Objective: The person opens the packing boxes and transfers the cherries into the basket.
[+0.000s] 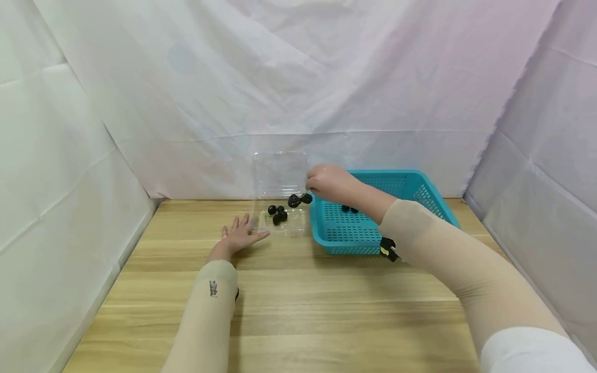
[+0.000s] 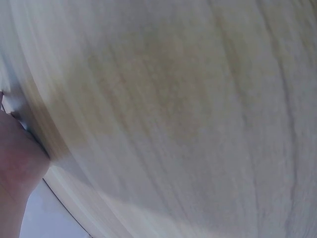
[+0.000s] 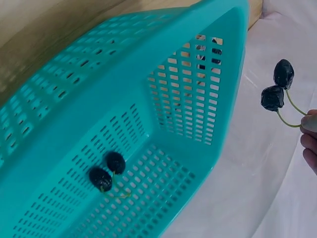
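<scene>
My right hand (image 1: 331, 182) pinches the green stems of a pair of dark cherries (image 1: 300, 200). The pair hangs between the clear plastic container (image 1: 297, 228) and the turquoise basket (image 1: 347, 249). In the right wrist view the fingertips (image 3: 309, 124) grip the joined stems, and both held cherries (image 3: 272, 98) show plainly. Several more dark cherries (image 1: 277, 214) lie inside the container, whose lid stands raised at the back. My left hand (image 1: 240, 235) rests with fingers spread at the container's left side; whether it touches the container I cannot tell. Only part of it (image 2: 20, 161) shows in the left wrist view.
Inside the basket lie two dark cherries (image 3: 108, 171) with stems. The basket stands on the wooden table (image 1: 298, 311), right of the container. White cloth (image 1: 210, 93) hangs behind the table and along both sides.
</scene>
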A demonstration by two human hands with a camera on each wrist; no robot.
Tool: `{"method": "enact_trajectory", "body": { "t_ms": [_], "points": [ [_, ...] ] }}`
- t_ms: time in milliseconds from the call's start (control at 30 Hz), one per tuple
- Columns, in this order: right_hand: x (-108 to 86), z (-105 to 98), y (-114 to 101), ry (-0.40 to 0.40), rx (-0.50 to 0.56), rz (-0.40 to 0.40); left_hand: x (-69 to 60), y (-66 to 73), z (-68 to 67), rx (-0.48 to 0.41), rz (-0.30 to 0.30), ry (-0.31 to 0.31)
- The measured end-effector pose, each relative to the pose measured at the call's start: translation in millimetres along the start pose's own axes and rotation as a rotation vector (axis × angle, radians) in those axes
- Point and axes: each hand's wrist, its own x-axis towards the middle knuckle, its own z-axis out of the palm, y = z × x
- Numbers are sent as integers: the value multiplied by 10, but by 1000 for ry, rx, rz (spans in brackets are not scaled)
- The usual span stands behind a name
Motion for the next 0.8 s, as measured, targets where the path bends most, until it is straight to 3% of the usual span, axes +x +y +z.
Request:
{"method": "enact_trajectory", "body": {
  "t_ms": [333,800],
  "points": [
    [-235,-28,101,47,-38,-5,38,-42,-11,-24,-23,-7],
    [-534,-59,227,8,-36,49,11,-55,-34,-10,-42,-20]
  ]
}}
